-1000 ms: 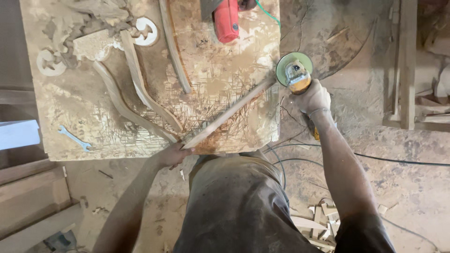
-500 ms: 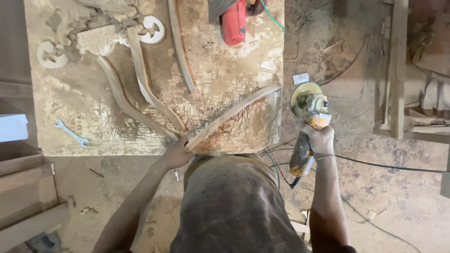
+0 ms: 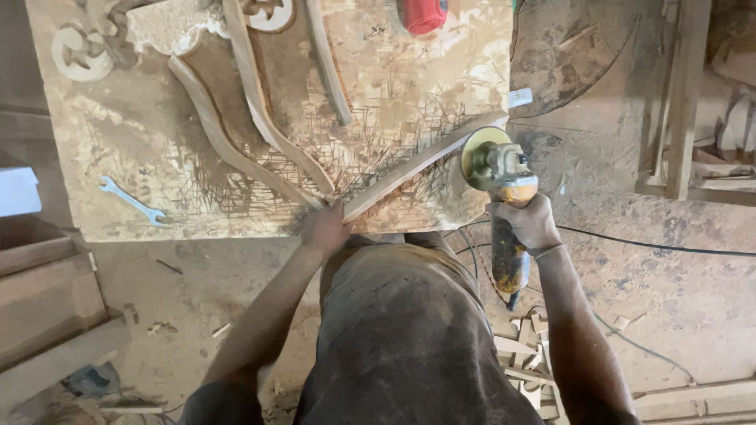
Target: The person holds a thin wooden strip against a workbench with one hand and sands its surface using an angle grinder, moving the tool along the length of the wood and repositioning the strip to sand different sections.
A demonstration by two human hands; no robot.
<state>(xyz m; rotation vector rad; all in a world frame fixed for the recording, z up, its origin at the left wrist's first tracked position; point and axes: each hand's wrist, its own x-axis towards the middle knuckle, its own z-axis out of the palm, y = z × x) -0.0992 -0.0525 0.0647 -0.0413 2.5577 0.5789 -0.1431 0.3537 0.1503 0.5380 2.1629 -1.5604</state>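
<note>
Wooden strip [image 3: 417, 164], long and slightly curved, lies slantwise on the scratched table [image 3: 142, 212], its far end reaching the table's right edge. Our left hand [image 3: 324, 228] presses down on its near end at the front edge of the table, the grip closed over the wood. Our right hand [image 3: 529, 223] has a full grip wrapped round the body of a yellow angle grinder [image 3: 504, 197], whose disc [image 3: 479, 156] sits against the far end of the strip, just off the table's corner. A black cable [image 3: 654, 245] trails from the grinder across the dusty floor. Further back on the table we see several other curved wooden pieces [image 3: 236, 126], a blue spanner [image 3: 132, 201] near the left front, and a red power tool [image 3: 422, 14] at the top edge. Offcuts [image 3: 528, 346] lie on the floor by our right leg.
</note>
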